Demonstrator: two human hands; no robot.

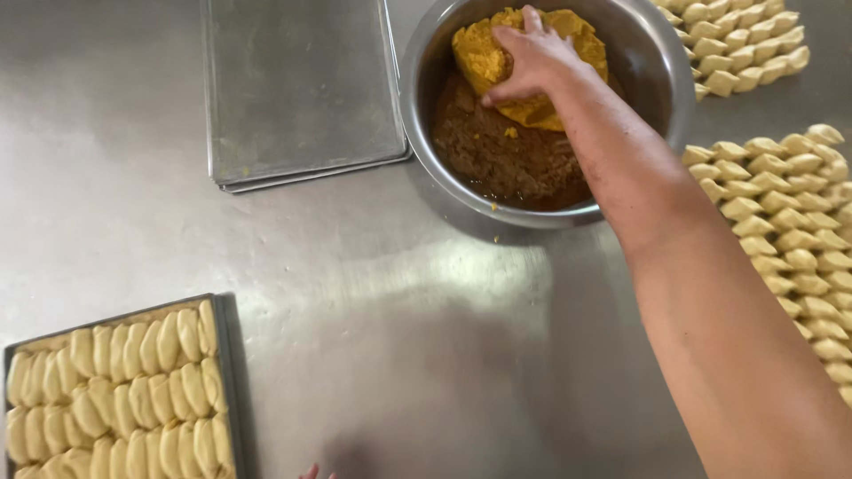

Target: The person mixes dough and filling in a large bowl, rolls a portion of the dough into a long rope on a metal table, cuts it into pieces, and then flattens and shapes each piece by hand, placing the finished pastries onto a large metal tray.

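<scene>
My right hand [525, 58] reaches into a large steel bowl [657, 75] at the top centre and presses its fingers onto a lump of yellow-orange filling [484, 55]. Under the lump lies a brown crumbly filling [501, 155]. Whether the fingers grip a piece or only rest on the lump is unclear. Only a fingertip or two of my left hand [312, 472] shows at the bottom edge, near a dark tray [226, 372] filled with rows of pale folded dough pieces [124, 390].
Stacked empty metal baking sheets [297, 89] lie at the top left, beside the bowl. Rows of shaped pale pastries [790, 222] cover the steel table [382, 310] on the right, with more pastries [737, 44] at the top right.
</scene>
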